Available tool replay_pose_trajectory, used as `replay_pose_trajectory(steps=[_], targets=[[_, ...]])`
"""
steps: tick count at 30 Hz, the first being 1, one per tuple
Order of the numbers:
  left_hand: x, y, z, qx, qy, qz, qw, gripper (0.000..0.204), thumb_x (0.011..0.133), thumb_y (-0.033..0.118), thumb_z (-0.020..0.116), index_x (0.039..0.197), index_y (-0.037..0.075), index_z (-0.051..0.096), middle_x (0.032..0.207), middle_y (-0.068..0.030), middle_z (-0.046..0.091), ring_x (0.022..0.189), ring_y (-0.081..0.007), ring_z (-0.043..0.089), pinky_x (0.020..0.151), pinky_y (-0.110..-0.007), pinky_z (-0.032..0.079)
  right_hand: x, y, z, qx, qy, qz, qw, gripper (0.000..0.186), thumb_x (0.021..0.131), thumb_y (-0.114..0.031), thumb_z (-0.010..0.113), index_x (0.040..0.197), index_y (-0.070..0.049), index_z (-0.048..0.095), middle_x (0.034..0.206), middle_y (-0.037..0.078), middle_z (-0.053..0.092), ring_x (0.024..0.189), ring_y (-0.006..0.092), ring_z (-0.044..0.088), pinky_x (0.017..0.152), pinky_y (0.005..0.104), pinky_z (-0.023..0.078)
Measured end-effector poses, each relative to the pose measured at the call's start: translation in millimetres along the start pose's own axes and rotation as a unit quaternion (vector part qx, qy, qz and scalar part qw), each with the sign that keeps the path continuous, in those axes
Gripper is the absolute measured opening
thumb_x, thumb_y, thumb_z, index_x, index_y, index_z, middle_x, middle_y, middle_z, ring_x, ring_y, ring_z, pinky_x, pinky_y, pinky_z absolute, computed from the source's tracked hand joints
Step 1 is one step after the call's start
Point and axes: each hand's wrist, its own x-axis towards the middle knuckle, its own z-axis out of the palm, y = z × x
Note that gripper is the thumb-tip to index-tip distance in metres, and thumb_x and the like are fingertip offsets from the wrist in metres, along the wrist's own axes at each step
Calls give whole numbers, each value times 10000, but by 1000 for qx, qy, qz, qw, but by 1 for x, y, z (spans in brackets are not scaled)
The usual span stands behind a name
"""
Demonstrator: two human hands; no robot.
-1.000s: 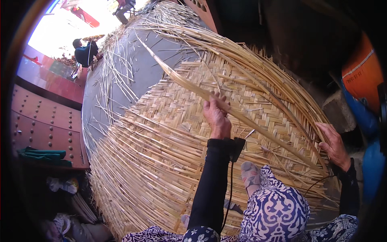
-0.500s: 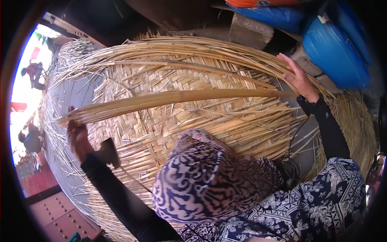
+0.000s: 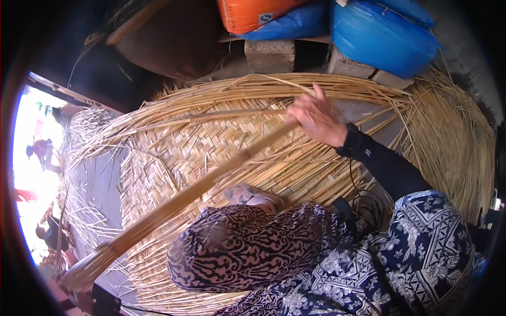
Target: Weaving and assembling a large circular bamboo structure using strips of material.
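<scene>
A long flattened reed (image 3: 211, 179) slants across the view from lower left to upper middle. My right hand (image 3: 316, 118) is closed round its upper part, the thumb raised. A thin pale strip (image 3: 282, 80) arcs beyond that hand; whether it belongs to the same reed I cannot tell. Low at the left edge, in shadow and blurred, my left hand (image 3: 79, 301) grips the reed's broad splayed end. Below both hands lies a woven reed mat (image 3: 179, 163), its herringbone part at the left and loose strip ends toward the right.
Loose reeds (image 3: 226, 87) lie along the mat's far edge, with a big heap of reeds (image 3: 448, 142) at right. Concrete blocks (image 3: 270, 55), a blue bag (image 3: 377, 37) and an orange bag (image 3: 253, 13) stand beyond. My patterned-cloth knee (image 3: 237, 247) and foot (image 3: 253, 197) rest on the mat.
My left hand has gone down and left with the reed's broad end. My right hand has moved left and closed on the reed, which now slants steeply. The view has shifted too.
</scene>
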Motion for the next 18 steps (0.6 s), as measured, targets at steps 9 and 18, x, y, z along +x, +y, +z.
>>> replay_pose_trajectory(steps=[9, 18], targets=[[-8, 41, -130, 367, 107, 74, 921, 477, 773, 73, 473, 1233, 79, 350, 1075, -92, 493, 927, -131, 478, 807, -254, 382, 45, -95, 4, 347, 5, -116, 931, 136, 663, -126, 582, 796, -101, 587, 650, 110, 580, 638, 270, 570, 573, 357, 430], [-87, 63, -268, 314, 142, 9, 939, 552, 746, 114, 505, 1265, 138, 316, 1031, -60, 491, 877, -105, 466, 766, -236, 377, 129, -142, -34, 503, -292, -230, 780, 336, 743, -308, 594, 877, 0, 583, 675, -9, 527, 605, 57, 445, 553, 204, 375]])
